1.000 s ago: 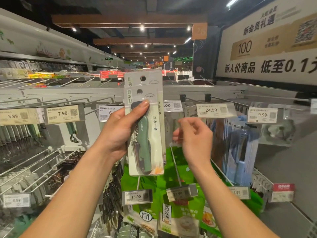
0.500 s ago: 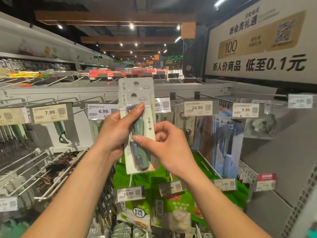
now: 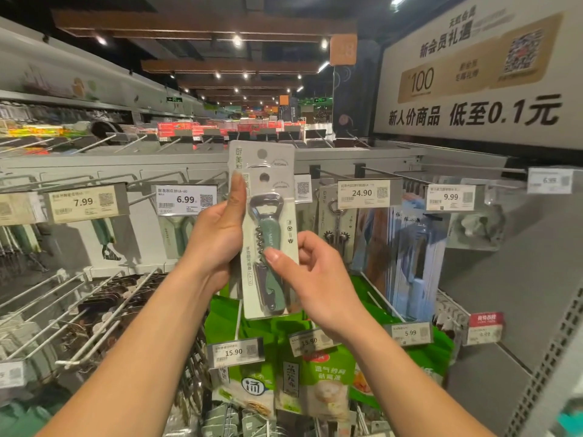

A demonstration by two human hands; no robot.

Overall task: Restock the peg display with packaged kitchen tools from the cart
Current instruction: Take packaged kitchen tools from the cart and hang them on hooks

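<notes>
The left hand [image 3: 217, 234] grips 2 stacked opener packs [image 3: 268, 234] upright by their left edge; the right hand [image 3: 312, 272] pinches the front pack's lower right edge, before the 6.99 tag [image 3: 186, 200] and 24.90 tag [image 3: 362, 193].

Big store aisle, dark ceiling with wooden beams [image 3: 202, 25] and little spotlights [image 3: 237, 40]. Grey pegboard wall [image 3: 492, 279], white promo sign [image 3: 479, 74] up right, red-stocked shelves [image 3: 189, 129] further back.

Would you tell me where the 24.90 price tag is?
The 24.90 price tag hangs in the head view's upper peg row, right of the held opener pack and left of the 9.99 tag.
</notes>
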